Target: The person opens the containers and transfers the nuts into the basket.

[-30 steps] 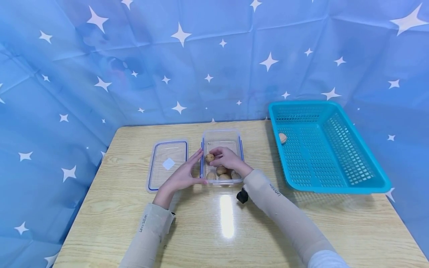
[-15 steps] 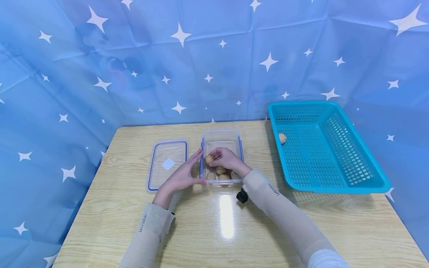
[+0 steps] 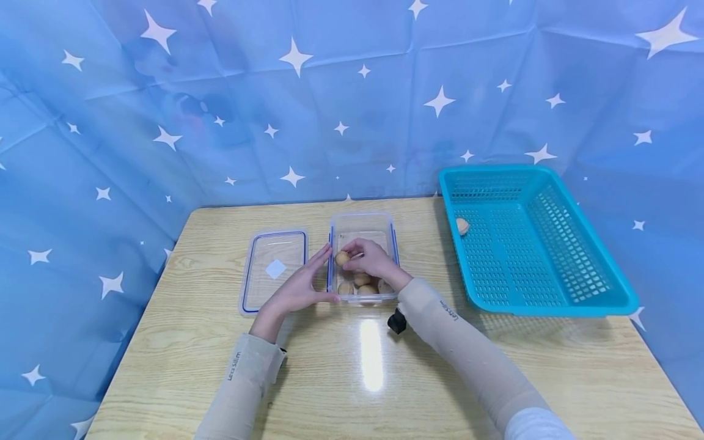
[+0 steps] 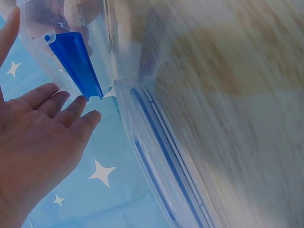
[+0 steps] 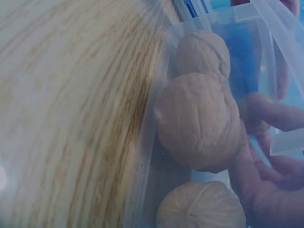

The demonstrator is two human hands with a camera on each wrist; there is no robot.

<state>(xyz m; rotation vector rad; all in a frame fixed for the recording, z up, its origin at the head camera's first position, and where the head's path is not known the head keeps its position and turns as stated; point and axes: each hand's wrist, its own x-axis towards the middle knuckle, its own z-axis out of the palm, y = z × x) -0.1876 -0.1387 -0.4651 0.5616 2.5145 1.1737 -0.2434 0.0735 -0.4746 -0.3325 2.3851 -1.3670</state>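
A clear plastic box [image 3: 361,215] with blue side clips stands at mid-table, its top uncovered. Inside it my right hand [image 3: 375,260] pinches a walnut [image 3: 342,258] between thumb and fingers, near the left wall. Several other walnuts [image 3: 367,289] lie along the near end; the right wrist view shows a large walnut [image 5: 199,121] close up through the wall. My left hand [image 3: 299,289] spans the box's left side with thumb and fingers spread, fingertips right at the wall. A blue clip [image 4: 76,64] hangs beside those fingertips in the left wrist view.
The box's clear lid [image 3: 262,269], with a blue seal and a white square label, lies flat to the left. A turquoise basket [image 3: 550,310] stands at the right with one walnut [image 3: 462,226] at its left side. A starry blue curtain [image 3: 231,91] hangs behind the table.
The walnut in my right fingers has turned and shows a different side. Both hands keep nearly the same place, and the box, lid and basket stay put.
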